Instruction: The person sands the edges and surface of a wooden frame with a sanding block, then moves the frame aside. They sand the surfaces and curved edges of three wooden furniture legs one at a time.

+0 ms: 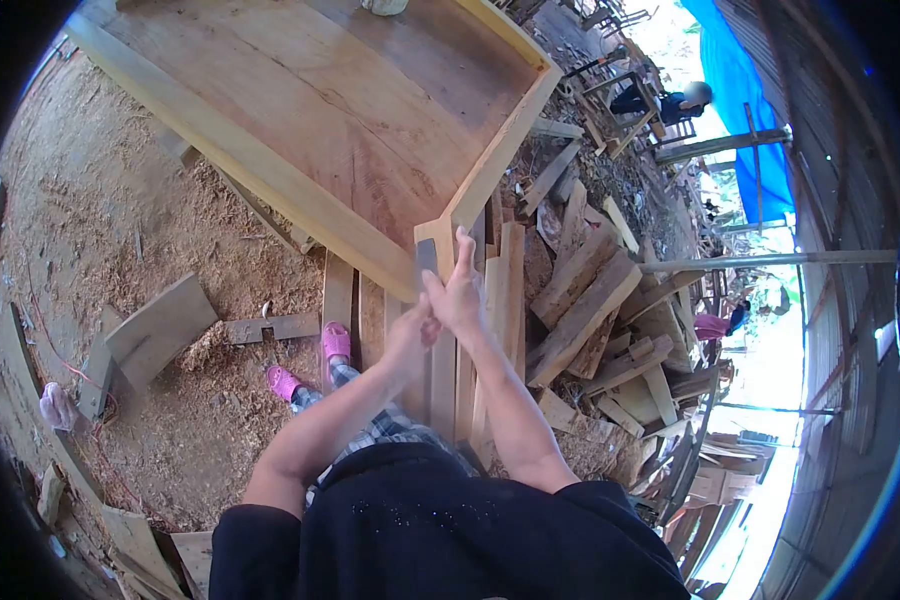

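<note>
A large wooden panel (pixel 300 110) with a raised pale frame (pixel 270 190) fills the upper middle of the view. At its near corner lies a flat dark-grey blade (pixel 427 256), pointing away from me against the wood. My right hand (pixel 456 300) is closed around the lower part of this blade, with one digit stretched up along the frame. My left hand (pixel 407 335) is just below and to the left, touching or nearly touching the right. Motion blurs its fingers, and what they hold, if anything, is hidden. The blade's lower end is covered by the hands.
Long planks (pixel 505 310) lie beneath and beside the corner. A heap of rough timber (pixel 585 300) is on the right. Wood shavings (pixel 100 200) cover the ground at left, with loose boards (pixel 160 330) there. A person (pixel 675 105) sits farther off, near a blue tarp (pixel 740 90).
</note>
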